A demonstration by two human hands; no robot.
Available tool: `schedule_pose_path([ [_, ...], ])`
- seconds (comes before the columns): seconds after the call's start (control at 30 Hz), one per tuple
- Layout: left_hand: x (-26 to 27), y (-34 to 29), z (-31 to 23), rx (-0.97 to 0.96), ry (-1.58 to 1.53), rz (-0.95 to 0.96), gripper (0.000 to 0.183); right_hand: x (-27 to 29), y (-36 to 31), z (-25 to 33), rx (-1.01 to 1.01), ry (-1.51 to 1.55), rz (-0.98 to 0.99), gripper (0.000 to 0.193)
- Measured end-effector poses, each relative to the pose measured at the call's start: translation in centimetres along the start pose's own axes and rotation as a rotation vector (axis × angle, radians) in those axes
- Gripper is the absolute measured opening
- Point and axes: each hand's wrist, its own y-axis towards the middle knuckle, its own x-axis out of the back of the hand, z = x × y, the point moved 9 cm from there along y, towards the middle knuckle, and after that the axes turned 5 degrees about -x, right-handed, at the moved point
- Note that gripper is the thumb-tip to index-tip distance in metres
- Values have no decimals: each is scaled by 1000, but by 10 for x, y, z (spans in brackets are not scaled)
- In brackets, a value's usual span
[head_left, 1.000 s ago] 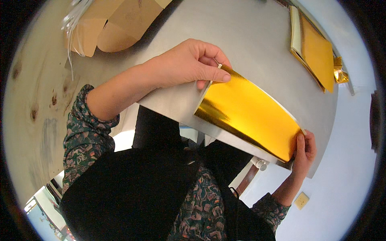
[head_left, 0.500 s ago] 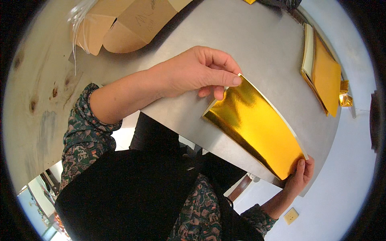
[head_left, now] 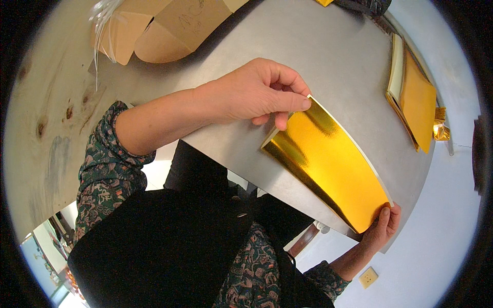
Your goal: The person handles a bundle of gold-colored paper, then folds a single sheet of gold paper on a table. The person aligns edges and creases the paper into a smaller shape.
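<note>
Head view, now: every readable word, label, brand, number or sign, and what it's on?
Brown cardboard: dark handwritten marks, small and not crisp; I don't copy writing out.
Gold sheet: none seen on its visible face.
Flat yellow-gold stack: none seen.
Wall socket: too small to tell.

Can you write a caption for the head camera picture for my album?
Left hand and right hand hold a shiny gold sheet by opposite ends at a grey table.
</note>
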Motion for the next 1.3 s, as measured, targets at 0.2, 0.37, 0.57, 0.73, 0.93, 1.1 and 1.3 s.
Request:
schedule_pose_path([
  [0.2,-1,-6,-1,-13,14,16,19,0,-3,0,-7,14,7,11],
  [0.37,-2,-9,-1,-17,4,17,19,-4,-5,3,-1,35,21,11],
  [0.57,-3,-8,-2,-27,12,12,19,-6,-4,7,12,18,20,11],
  [0.73,-3,-4,-3,-12,14,16,19,-5,-2,7,13,11,12,10],
  [0.93,-4,-4,-4,-12,38,23,19,-3,-2,3,10,23,8,11],
  [1.1,-4,-2,-5,-42,33,5,17,-2,-1,3,0,-3,4,11],
  [1.3,-4,-2,-4,-27,70,-30,12,-2,2,4,-17,-109,39,13],
])
